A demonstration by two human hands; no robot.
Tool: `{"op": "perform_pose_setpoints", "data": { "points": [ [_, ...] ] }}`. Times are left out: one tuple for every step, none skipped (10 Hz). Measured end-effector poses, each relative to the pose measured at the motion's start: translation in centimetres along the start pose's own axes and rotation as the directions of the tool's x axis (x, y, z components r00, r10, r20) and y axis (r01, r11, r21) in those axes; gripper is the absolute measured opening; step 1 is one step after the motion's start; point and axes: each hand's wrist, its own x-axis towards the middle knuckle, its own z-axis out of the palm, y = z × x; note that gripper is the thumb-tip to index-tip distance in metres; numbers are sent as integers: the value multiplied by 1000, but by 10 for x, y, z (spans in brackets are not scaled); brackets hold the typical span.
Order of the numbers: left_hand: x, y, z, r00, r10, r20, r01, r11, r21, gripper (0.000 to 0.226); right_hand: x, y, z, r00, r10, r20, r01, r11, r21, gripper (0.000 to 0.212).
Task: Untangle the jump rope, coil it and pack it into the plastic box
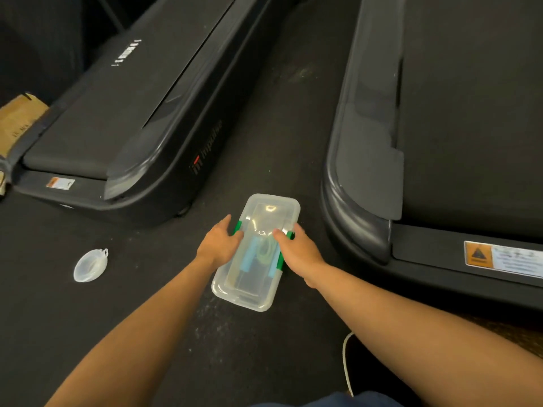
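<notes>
A clear plastic box (266, 211) with its lid on lies on the dark floor between two treadmills. Through the lid I see the jump rope (260, 251): two light blue handles with a pale green cord coiled between them. My left hand (219, 243) presses the green latch on the box's left side. On the right side, my right hand (296, 254) covers the other green latch, thumb resting on the lid.
A black treadmill (141, 113) stands to the left and another treadmill (440, 127) to the right, close to the box. A small round clear container (89, 265) lies on the floor at left. A cardboard box (17, 121) sits at the far left edge.
</notes>
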Motion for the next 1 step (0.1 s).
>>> {"op": "perform_pose_setpoints", "data": {
  "points": [
    [-6,16,-12,988,124,-96,-110,985,135,74,-14,-19,-15,989,-146,17,144,934,-326,79]
  ]
}}
